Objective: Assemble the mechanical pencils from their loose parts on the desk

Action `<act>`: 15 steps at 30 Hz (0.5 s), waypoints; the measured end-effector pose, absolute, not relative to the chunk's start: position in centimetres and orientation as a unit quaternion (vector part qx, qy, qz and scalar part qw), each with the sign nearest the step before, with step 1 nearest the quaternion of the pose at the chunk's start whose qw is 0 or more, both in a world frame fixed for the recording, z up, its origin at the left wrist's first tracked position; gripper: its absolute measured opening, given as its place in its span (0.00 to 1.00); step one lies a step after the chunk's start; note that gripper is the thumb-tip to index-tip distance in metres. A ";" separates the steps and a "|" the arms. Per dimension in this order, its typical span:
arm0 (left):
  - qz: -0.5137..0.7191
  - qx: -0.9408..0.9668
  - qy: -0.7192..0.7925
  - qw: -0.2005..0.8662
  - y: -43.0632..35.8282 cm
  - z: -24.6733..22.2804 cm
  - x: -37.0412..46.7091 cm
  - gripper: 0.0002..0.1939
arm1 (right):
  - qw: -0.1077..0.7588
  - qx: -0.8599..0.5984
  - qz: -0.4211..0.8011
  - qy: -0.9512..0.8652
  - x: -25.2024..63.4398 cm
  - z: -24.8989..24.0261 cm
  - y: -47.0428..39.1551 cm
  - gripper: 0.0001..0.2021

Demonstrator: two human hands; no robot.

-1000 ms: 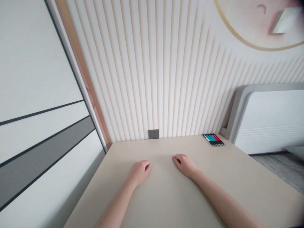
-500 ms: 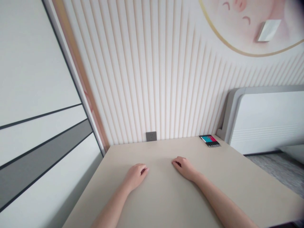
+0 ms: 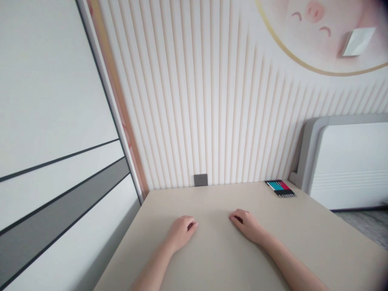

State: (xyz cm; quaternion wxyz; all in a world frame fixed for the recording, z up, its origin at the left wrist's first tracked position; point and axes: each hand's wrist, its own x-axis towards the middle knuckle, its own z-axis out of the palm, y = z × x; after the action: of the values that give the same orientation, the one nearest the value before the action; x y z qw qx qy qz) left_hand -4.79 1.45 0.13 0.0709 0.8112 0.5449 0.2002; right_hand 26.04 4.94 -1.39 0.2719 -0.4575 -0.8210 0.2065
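My left hand point(image 3: 182, 232) rests on the pale beige table point(image 3: 209, 258), its fingers curled in towards the thumb. Opposite it, my right hand point(image 3: 247, 224) lies on the same tabletop, also loosely closed. A small dark hollow shows between thumb and fingers of each hand, and I see nothing held in either. The hands are apart, with bare tabletop between them. Nearest to my right hand, at the far right corner of the table, lies a flat row of pens or markers point(image 3: 280, 188) with black ends and teal, red and white middles.
A dark grey wall socket point(image 3: 200, 180) sits just above the table's back edge on the ribbed wall point(image 3: 194, 101). To the left stands a white and grey cabinet point(image 3: 54, 101). At the right are a bed's white headboard point(image 3: 354, 161) and a grey mattress surface point(image 3: 363, 226).
The whole view has shifted, so everything appears slightly farther right and lower. Both hands keep the same pose on the table, and the row of pens stays in its place.
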 end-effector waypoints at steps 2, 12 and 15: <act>0.201 0.810 0.545 0.077 1.5 0.1 -4.8 0.16 | 0.271 -0.459 0.206 -0.820 26.1 -1.4 4.9 0.16; 0.206 0.810 0.542 0.089 1.3 0.2 -4.8 0.16 | 0.273 -0.456 0.219 -0.818 26.3 -1.5 5.1 0.16; 0.205 0.811 0.541 0.089 1.4 0.2 -4.8 0.16 | 0.272 -0.457 0.219 -0.818 26.2 -1.3 5.0 0.16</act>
State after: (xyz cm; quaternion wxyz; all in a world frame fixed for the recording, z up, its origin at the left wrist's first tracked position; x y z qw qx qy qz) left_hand -4.82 1.40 0.25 0.0887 0.8106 0.5413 0.2050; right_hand 26.24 5.02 -1.31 0.2719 -0.4574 -0.8178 0.2194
